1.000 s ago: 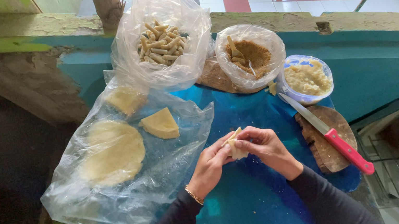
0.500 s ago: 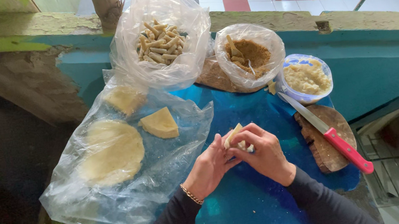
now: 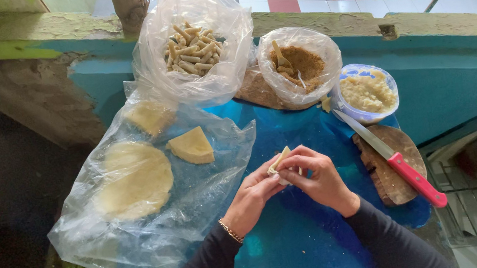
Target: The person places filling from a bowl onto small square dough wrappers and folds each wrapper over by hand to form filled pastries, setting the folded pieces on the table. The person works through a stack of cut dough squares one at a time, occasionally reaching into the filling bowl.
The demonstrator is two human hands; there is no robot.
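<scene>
Hands met over the blue sheet point(image 3: 290, 145): left hand point(image 3: 252, 196) and right hand point(image 3: 318, 177) both pinched a small dough piece point(image 3: 279, 162) between their fingertips. Just right lay a red-handled knife point(image 3: 394, 158) on a wooden board point(image 3: 390, 158).

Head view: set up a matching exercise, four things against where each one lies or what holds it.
Things:
1. knife
2. rolled pastry sticks
3. wedge of dough
4. small folded wrapper

Places:
A. on the flat clear plastic sheet
B. between the left hand and right hand
C. across the wooden board
D. in the tall clear bag

Pairs: 1-C, 2-D, 3-A, 4-B
</scene>
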